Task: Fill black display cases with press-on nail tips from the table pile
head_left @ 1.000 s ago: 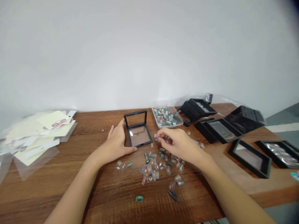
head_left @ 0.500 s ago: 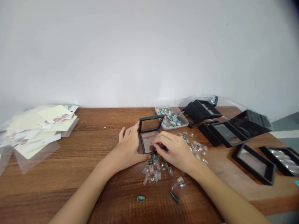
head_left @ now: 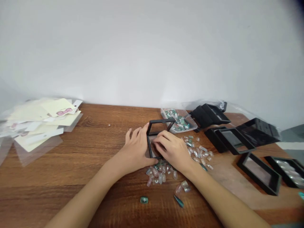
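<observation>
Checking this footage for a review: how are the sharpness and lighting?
Head view: light is soft and even with faint shadows; the plastic sleeves at left look smeared, a dark patch shades the top right corner, and the table edge bows slightly.

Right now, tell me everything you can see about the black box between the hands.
The small square box has a thin black frame that looks like plastic. Its clear-windowed lid stands open, and its base shows a brownish-pink surface, mostly hidden. It appears to rest on the wooden table, with small clear and green pieces at its near edge. The left hand presses against its left side, while the right hand lies over the base.
</observation>
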`<state>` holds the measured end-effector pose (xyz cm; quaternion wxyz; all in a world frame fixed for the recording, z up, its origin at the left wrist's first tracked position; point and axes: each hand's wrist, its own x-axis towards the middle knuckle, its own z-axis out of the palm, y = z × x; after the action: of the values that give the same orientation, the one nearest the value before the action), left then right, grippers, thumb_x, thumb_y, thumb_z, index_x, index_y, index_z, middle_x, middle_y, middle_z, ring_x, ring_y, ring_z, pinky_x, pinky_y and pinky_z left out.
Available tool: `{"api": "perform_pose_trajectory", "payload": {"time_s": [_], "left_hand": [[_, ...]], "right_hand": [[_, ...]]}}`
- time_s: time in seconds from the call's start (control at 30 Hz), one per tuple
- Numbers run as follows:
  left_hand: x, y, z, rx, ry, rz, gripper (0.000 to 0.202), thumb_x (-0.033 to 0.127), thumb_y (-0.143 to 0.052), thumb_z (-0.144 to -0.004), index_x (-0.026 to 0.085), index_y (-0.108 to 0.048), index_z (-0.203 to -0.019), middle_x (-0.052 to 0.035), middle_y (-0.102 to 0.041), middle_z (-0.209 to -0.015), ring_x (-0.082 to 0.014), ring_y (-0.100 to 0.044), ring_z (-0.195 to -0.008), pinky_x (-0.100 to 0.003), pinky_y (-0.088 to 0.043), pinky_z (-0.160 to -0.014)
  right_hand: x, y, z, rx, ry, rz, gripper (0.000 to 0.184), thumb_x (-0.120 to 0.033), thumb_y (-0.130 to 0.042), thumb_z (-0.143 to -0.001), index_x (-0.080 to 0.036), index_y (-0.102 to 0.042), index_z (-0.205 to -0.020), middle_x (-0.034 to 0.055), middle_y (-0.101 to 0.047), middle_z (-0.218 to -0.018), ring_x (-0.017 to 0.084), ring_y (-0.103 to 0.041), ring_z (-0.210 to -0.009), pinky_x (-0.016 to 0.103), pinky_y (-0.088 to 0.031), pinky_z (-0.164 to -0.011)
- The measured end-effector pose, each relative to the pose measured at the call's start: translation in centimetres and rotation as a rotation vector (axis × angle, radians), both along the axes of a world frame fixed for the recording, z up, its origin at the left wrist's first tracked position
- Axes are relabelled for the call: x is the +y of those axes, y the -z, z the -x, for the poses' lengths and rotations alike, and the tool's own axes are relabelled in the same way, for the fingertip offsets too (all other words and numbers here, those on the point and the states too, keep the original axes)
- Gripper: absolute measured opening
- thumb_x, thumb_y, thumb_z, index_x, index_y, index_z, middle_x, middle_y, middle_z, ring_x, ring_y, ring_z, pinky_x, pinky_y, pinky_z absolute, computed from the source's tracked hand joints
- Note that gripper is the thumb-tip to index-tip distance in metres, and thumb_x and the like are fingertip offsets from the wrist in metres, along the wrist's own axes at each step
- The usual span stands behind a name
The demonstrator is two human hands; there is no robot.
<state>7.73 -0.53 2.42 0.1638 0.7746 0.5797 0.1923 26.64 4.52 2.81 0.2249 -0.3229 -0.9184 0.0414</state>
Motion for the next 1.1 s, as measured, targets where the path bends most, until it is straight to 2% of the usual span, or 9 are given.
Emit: {"api": "perform_pose_trajectory", "payload": {"time_s": [0.27, 0.67, 0.87, 0.93, 1.1], "left_hand": [[-0.1, -0.6, 0.0, 0.064, -0.004, 0.032, 0.119, 0.055, -0.074, -0.069, 0.014, -0.001, -0.153, -0.0253, -0.024, -0.158, -0.0384, -0.023, -0.146, -0.064, -0.009, -0.116], [0.2, -0.5, 0.1, 0.051, -0.009, 0.043, 0.121, 0.057, -0.074, -0.068, 0.015, 0.000, -0.153, -0.0240, -0.027, -0.157, -0.0388, -0.026, -0.144, -0.064, -0.007, -0.116], [0.6, -0.1, 1.7, 0.071, -0.062, 0.007, 0.120, 0.060, -0.071, -0.073, 0.019, 0.008, -0.153, -0.0228, -0.026, -0.157, -0.0358, -0.023, -0.146, -0.062, -0.005, -0.116], [0.9, 0.0, 2.4, 0.077, -0.089, 0.005, 0.119, 0.062, -0.069, -0.074, 0.018, 0.008, -0.153, -0.0242, -0.025, -0.157, -0.0359, -0.023, -0.146, -0.062, -0.004, -0.115], [1.6, 0.1, 3.8, 0.062, -0.157, -0.009, 0.119, 0.063, -0.070, -0.072, 0.018, 0.005, -0.153, -0.0221, -0.034, -0.152, -0.0377, -0.031, -0.141, -0.062, -0.007, -0.114]], "right_hand": [[0.0, 0.0, -0.1, 0.000, -0.011, 0.056, 0.012, -0.021, -0.055, -0.096, -0.022, -0.065, -0.100, 0.0032, -0.065, -0.100, 0.017, -0.062, -0.087, 0.027, -0.048, -0.073], [-0.2, -0.4, -0.4, 0.071, -0.028, 0.133, 0.016, -0.022, -0.056, -0.095, -0.021, -0.070, -0.102, 0.0043, -0.066, -0.098, 0.016, -0.063, -0.085, 0.027, -0.049, -0.072], [0.1, -2.2, -1.8, 0.213, 0.016, 0.188, 0.016, -0.021, -0.053, -0.097, -0.020, -0.069, -0.095, 0.0036, -0.067, -0.088, 0.016, -0.063, -0.081, 0.027, -0.046, -0.074], [0.4, -2.8, -2.6, 0.178, 0.045, 0.218, 0.015, -0.022, -0.054, -0.096, -0.021, -0.069, -0.096, 0.0023, -0.068, -0.086, 0.015, -0.063, -0.078, 0.027, -0.045, -0.073], [1.2, -4.1, -4.0, -0.029, 0.087, 0.368, 0.011, -0.021, -0.059, -0.091, -0.024, -0.068, -0.094, -0.0014, -0.071, -0.083, 0.015, -0.062, -0.073, 0.026, -0.043, -0.069]]}}
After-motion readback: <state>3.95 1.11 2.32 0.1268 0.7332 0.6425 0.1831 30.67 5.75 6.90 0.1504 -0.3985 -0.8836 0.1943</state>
